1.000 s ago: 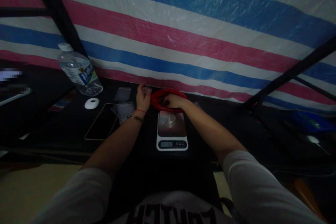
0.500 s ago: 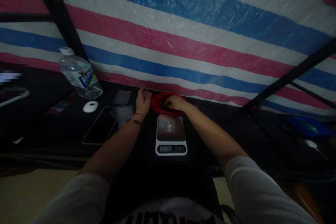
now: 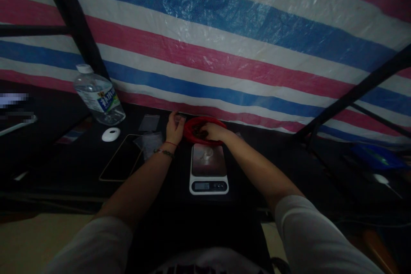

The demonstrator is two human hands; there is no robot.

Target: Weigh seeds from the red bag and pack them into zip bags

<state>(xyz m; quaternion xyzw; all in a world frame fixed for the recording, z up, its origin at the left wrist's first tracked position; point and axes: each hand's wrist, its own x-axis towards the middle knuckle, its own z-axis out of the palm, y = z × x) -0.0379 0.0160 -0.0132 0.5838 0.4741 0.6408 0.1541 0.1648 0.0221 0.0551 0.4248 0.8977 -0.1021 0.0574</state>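
Note:
A red bowl (image 3: 189, 135) with small dark pieces (image 3: 199, 132) in it stands behind a white digital scale (image 3: 209, 185). My right hand (image 3: 213, 131) reaches into the bowl from the right, its fingers bent down among the pieces; the fingertips are hidden. My left hand (image 3: 175, 129) is at the bowl's left side, thumb and fingers curled round a clear plastic piece (image 3: 180, 119), apparently a small bag. On the scale's metal plate (image 3: 208, 169) lies a small clear object (image 3: 208, 153), round in outline. The scale's display is too dim to read.
Left of my left hand lie clear plastic bags (image 3: 150, 143), another flat bag (image 3: 149, 123), a dark phone (image 3: 120, 158) and a white oval case (image 3: 111, 134). A large clear bottle (image 3: 101, 100) stands behind them. A striped tarp (image 3: 224, 60) rises along the back, with black frame bars (image 3: 346, 98) at both sides.
The camera view has tilted up slightly, so things sit lower in the picture. My right hand's fingers shift among the dark pieces in the bowl. My left hand keeps its place beside it.

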